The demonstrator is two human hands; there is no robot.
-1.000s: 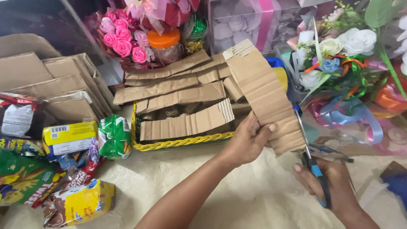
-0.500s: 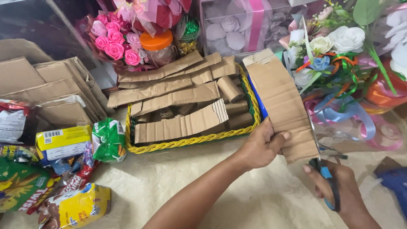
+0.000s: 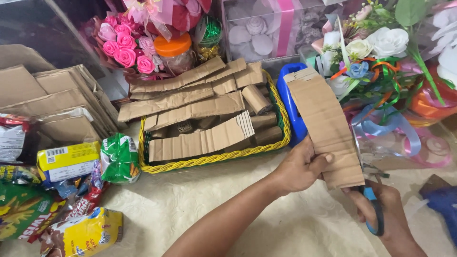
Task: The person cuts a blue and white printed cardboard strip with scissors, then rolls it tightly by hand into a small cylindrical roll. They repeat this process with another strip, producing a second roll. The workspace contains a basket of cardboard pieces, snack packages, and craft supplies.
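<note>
My left hand (image 3: 301, 167) grips the lower left edge of a long strip of brown corrugated cardboard (image 3: 325, 123) and holds it upright over the table. Just below the strip's bottom right corner, my right hand (image 3: 386, 215) is closed around blue-handled scissors (image 3: 374, 213), whose blades are hidden behind the cardboard. To the left stands a yellow wicker basket (image 3: 215, 157) filled with cardboard strips and rolled cardboard tubes.
Flat cardboard sheets (image 3: 52, 100) are stacked at the left, with snack packets (image 3: 71, 190) in front. Pink fabric roses (image 3: 124, 47), an orange-lidded jar (image 3: 176, 52), a blue object (image 3: 293, 109) and ribboned artificial flowers (image 3: 381, 62) line the back and right. A cream cloth (image 3: 190, 214) covers the table.
The cardboard strip and both hands have shifted right and slightly down relative to the basket. The scissors stay at the strip's lower edge.
</note>
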